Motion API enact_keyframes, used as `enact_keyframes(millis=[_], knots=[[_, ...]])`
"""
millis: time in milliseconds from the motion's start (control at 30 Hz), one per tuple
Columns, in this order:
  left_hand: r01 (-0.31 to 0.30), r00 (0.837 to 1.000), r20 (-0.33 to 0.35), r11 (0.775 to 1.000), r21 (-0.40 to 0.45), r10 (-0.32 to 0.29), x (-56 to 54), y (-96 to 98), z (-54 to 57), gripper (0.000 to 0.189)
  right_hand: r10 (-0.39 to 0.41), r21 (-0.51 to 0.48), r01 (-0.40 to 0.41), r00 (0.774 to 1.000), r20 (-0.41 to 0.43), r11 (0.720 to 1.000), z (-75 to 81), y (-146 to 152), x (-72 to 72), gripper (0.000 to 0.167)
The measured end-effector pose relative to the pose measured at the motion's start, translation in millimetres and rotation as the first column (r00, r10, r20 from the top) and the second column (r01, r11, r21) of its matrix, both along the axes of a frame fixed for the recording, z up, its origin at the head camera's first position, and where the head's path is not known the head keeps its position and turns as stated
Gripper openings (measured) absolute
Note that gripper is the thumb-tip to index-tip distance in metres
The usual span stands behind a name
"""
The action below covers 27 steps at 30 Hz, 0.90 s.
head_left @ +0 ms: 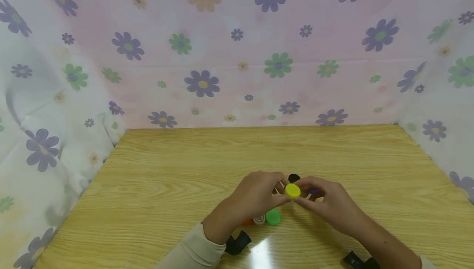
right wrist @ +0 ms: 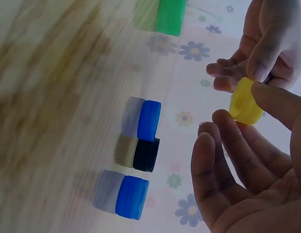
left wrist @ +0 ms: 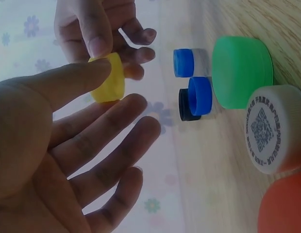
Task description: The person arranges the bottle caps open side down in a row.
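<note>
A yellow bottle cap point(head_left: 292, 191) is held up above the table between both hands. My left hand point(head_left: 257, 193) pinches it between thumb and forefinger, its other fingers loosely spread. From the opposite side my right hand point(head_left: 329, 203) pinches the same cap by thumb and fingertips. Below the left hand stand a green cap point(left wrist: 242, 73), a white cap point(left wrist: 274, 131) with a printed code on top, and an orange-red cap point(left wrist: 284, 206). Farther back, partly hidden in the head view, a black cap point(right wrist: 146, 155) stands between two blue caps, one nearer point(right wrist: 132, 196) and one beyond point(right wrist: 149, 120).
The wood-grain table point(head_left: 185, 158) is bounded by a flowered cloth point(head_left: 222, 55) at the back and both sides. Black objects show beside the left wrist point(head_left: 238, 243) and the right forearm point(head_left: 355, 260) at the front.
</note>
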<state>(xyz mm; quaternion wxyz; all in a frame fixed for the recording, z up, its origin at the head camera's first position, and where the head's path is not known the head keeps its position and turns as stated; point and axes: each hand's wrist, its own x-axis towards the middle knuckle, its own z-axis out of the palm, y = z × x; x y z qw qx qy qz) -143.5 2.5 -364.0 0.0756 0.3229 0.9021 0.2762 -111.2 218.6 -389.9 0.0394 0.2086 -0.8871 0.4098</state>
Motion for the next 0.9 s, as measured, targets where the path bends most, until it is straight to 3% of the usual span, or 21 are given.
enact_keyframes(millis=[167, 533, 900], knots=[[0.031, 0.999, 0.031, 0.999, -0.024, -0.031, -0.7, -3.1, -1.2, 0.021, 0.014, 0.011, -0.015, 0.996, 0.083, 1.0, -2.7, -2, -0.2, 0.027], [0.051, 0.999, 0.009, 0.982, -0.179, -0.051, 0.1, -0.5, -7.1, 0.026, 0.113, 0.03, -0.122, 0.97, 0.217, 0.992, -7.1, -1, -3.9, 0.034], [0.048, 0.998, -0.035, 0.967, -0.251, -0.059, 3.3, 2.7, -16.0, 0.026, 0.175, 0.032, -0.189, 0.95, 0.259, 0.981, -15.5, 1, -5.5, 0.03]])
